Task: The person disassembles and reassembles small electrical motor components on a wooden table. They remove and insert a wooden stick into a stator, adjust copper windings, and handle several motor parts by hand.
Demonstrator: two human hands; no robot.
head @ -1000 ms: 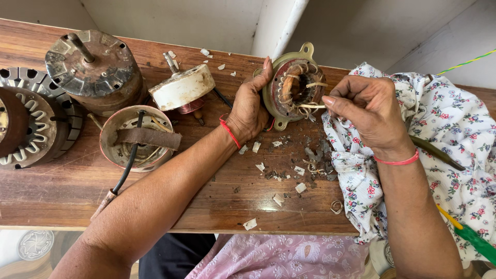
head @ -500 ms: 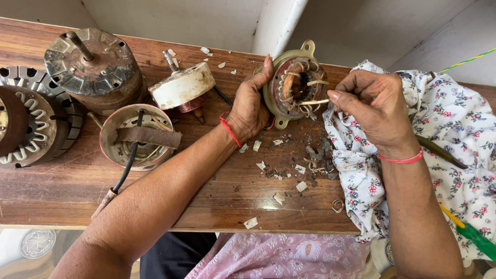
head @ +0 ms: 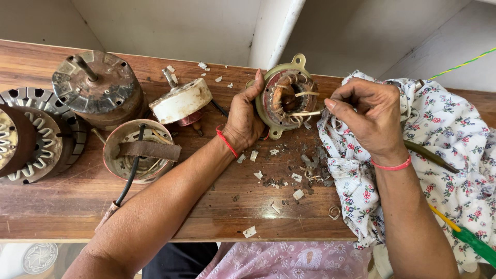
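Note:
My left hand [head: 243,121] grips the left rim of a round motor stator [head: 288,95] that stands tilted on the wooden bench [head: 155,217], its copper windings facing me. My right hand [head: 368,116] is pinched on a thin pale strip [head: 308,112] that sticks out of the stator's windings to the right. A second pale strip lies across the stator's opening. Both wrists wear red bands. Scraps of pale insulation and dark debris [head: 289,178] lie scattered on the bench below the stator.
A floral cloth [head: 444,139] covers the bench's right end, with a dark tool handle [head: 431,157] lying on it. To the left stand a rusty motor housing [head: 98,88], a white rotor [head: 181,101], a round cover with a black cable [head: 137,152] and a finned motor part [head: 31,137]. A green-handled tool [head: 473,243] lies lower right.
My right hand has drawn slightly to the right, pulling the pale strip further out of the windings. My left hand keeps its hold on the stator.

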